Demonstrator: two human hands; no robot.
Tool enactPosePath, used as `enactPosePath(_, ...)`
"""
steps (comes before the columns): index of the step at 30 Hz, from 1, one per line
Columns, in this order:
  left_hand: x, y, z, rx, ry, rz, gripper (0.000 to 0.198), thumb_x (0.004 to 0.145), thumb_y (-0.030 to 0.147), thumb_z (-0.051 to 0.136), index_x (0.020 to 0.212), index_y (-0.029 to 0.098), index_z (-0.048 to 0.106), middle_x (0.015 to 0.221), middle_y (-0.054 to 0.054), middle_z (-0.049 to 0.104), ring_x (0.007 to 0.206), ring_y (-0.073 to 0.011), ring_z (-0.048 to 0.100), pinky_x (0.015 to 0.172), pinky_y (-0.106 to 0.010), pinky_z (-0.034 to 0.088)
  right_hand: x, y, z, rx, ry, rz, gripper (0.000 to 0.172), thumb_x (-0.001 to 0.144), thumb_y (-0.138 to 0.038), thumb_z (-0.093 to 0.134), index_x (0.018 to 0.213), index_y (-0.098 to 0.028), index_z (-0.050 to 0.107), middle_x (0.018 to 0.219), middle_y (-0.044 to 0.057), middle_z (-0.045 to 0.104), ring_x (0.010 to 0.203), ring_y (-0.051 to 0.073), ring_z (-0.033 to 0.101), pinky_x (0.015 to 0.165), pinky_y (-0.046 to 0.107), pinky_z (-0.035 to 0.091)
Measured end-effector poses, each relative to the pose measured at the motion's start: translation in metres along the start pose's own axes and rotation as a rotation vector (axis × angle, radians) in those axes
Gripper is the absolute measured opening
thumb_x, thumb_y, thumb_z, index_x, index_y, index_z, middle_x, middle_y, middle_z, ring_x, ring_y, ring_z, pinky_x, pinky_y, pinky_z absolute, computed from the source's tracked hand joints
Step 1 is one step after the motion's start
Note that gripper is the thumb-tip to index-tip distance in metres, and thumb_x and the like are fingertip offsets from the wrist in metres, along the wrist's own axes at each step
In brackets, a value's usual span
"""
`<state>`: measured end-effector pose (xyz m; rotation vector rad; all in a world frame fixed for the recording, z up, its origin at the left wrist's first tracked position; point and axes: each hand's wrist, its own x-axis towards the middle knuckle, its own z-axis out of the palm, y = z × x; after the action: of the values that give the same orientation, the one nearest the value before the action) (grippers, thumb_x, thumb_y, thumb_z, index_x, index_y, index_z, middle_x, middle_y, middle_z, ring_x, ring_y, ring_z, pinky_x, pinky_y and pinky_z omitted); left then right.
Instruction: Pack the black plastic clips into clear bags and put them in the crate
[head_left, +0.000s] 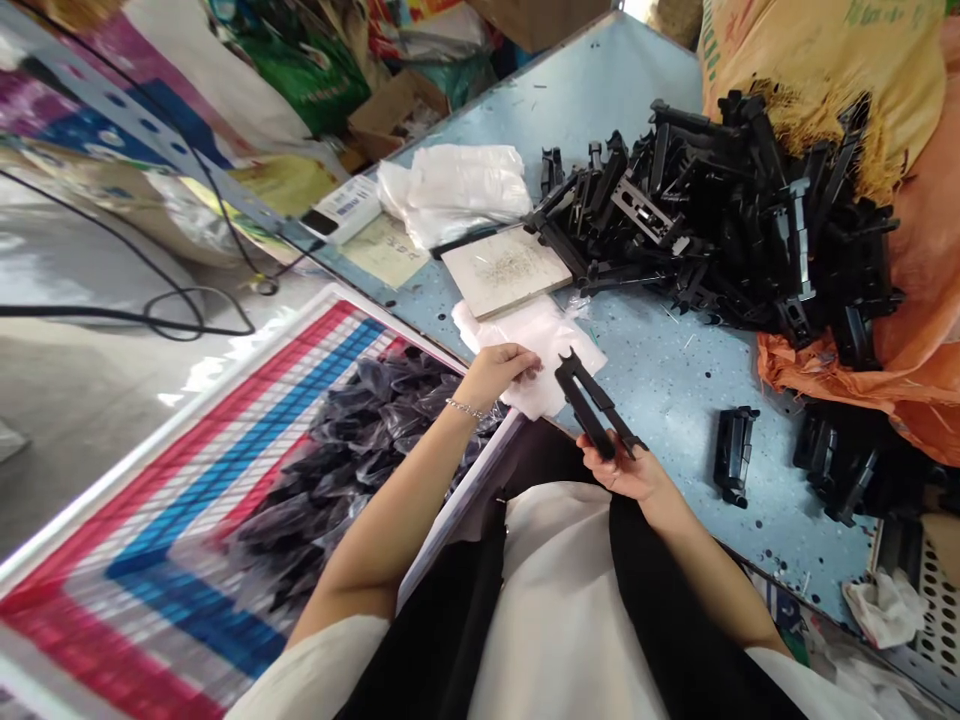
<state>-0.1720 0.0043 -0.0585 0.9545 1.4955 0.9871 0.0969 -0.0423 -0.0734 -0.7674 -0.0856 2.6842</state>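
My right hand (622,468) grips a black plastic moulded part (592,405), a forked piece with two long arms pointing up and away from me. My left hand (495,375), a chain bracelet (466,408) at its wrist, rests on a white plastic bag (540,365) lying flat on the blue table (675,400), with its fingers pinching the bag's edge. A large heap of similar black plastic parts (720,220) lies beyond both hands. A few more black parts (735,455) sit to the right.
A board dusted with small bits (506,270) and a bunched white plastic sheet (454,195) lie at the table's far side. Left of my arms, a striped woven sack (187,480) holds dark bagged items. Orange and yellow sacks (825,90) bank the right side. Black cables (150,310) trail across the floor.
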Motion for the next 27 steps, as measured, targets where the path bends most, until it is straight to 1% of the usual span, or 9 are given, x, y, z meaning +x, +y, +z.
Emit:
enactPosePath(3, -0.001, -0.002, 0.0, 0.084, 0.037, 0.055, 0.02, 0.078, 0.031, 0.066, 0.085, 0.014, 0.072, 0.069, -0.004, 0.069, 0.061, -0.0143, 0.061, 0.06, -0.027, 0.049, 0.006, -0.001, 0.003, 0.03, -0.021, 0.071, 0.023, 0.095, -0.029, 0.062, 0.105, -0.009, 0.064, 0.079, 0.005, 0.064, 0.062, 0.008, 0.051, 0.046, 0.014, 0.044)
enactPosePath(5, -0.002, -0.002, 0.0, 0.266, 0.119, 0.222, 0.014, 0.082, 0.021, 0.06, 0.089, 0.015, 0.071, 0.08, -0.006, 0.073, 0.072, -0.0178, 0.066, 0.071, -0.032, 0.055, 0.014, -0.001, 0.007, 0.062, -0.014, 0.091, 0.025, 0.1, -0.028, 0.051, 0.108, -0.008, 0.063, 0.076, 0.004, 0.063, 0.058, 0.007, 0.048, 0.046, 0.013, 0.044)
enactPosePath(8, -0.009, -0.001, -0.001, 0.65, 0.175, 0.546, 0.03, 0.089, 0.01, 0.045, 0.1, 0.015, 0.072, 0.113, -0.014, 0.073, 0.101, -0.0251, 0.067, 0.095, -0.045, 0.055, 0.025, -0.001, 0.012, 0.118, -0.016, 0.078, 0.027, 0.103, -0.025, 0.044, 0.111, -0.007, 0.061, 0.074, 0.003, 0.062, 0.055, 0.007, 0.046, 0.045, 0.013, 0.044)
enactPosePath(10, -0.02, 0.002, 0.003, 0.828, 0.133, 0.683, 0.042, 0.091, 0.005, 0.038, 0.119, 0.012, 0.069, 0.13, -0.018, 0.065, 0.112, -0.028, 0.065, 0.102, -0.049, 0.052, 0.028, -0.002, 0.014, 0.131, -0.043, 0.078, 0.025, 0.101, -0.025, 0.047, 0.111, -0.006, 0.061, 0.073, 0.003, 0.061, 0.055, 0.007, 0.045, 0.045, 0.012, 0.044)
enactPosePath(12, -0.036, 0.005, 0.013, 0.88, 0.063, 0.793, 0.053, 0.092, 0.002, 0.036, 0.14, 0.011, 0.056, 0.14, -0.02, 0.059, 0.121, -0.0286, 0.062, 0.106, -0.047, 0.052, 0.029, -0.004, 0.015, 0.126, -0.067, 0.083, 0.023, 0.098, -0.025, 0.054, 0.11, -0.006, 0.061, 0.073, 0.002, 0.06, 0.055, 0.006, 0.045, 0.045, 0.011, 0.043)
enactPosePath(16, -0.076, 0.009, 0.041, 0.722, -0.115, 1.011, 0.064, 0.095, 0.002, 0.037, 0.157, 0.018, 0.031, 0.147, -0.017, 0.053, 0.134, -0.0242, 0.055, 0.11, -0.039, 0.051, 0.026, -0.005, 0.014, 0.095, -0.025, -0.053, 0.009, 0.09, -0.022, 0.066, 0.092, -0.014, 0.064, 0.07, -0.001, 0.058, 0.054, 0.005, 0.046, 0.045, 0.01, 0.044)
enactPosePath(19, -0.1, 0.006, 0.054, 0.588, -0.185, 1.062, 0.067, 0.096, 0.001, 0.037, 0.159, 0.02, 0.026, 0.143, -0.017, 0.055, 0.134, -0.0217, 0.055, 0.109, -0.037, 0.053, 0.019, -0.002, 0.013, 0.035, 0.066, -0.22, 0.015, 0.083, -0.024, 0.074, 0.078, -0.019, 0.061, 0.064, -0.005, 0.055, 0.05, 0.005, 0.044, 0.045, 0.013, 0.045)
enactPosePath(22, -0.113, 0.002, 0.057, 0.572, -0.186, 1.049, 0.067, 0.095, 0.001, 0.038, 0.158, 0.019, 0.027, 0.142, -0.018, 0.056, 0.134, -0.0229, 0.055, 0.109, -0.038, 0.053, 0.01, 0.003, 0.017, -0.179, 0.197, -0.35, 0.023, 0.074, -0.031, 0.081, 0.072, -0.02, 0.061, 0.061, -0.005, 0.055, 0.051, 0.007, 0.045, 0.045, 0.016, 0.045)
enactPosePath(27, -0.128, 0.006, 0.061, 0.694, -0.025, 1.013, 0.062, 0.098, 0.025, 0.055, 0.154, 0.012, 0.031, 0.135, -0.022, 0.06, 0.125, -0.0282, 0.062, 0.101, -0.044, 0.059, 0.006, 0.012, 0.032, -0.66, 0.364, -0.501, 0.025, 0.072, -0.038, 0.081, 0.066, -0.019, 0.065, 0.061, -0.003, 0.059, 0.06, 0.011, 0.053, 0.055, 0.021, 0.046)
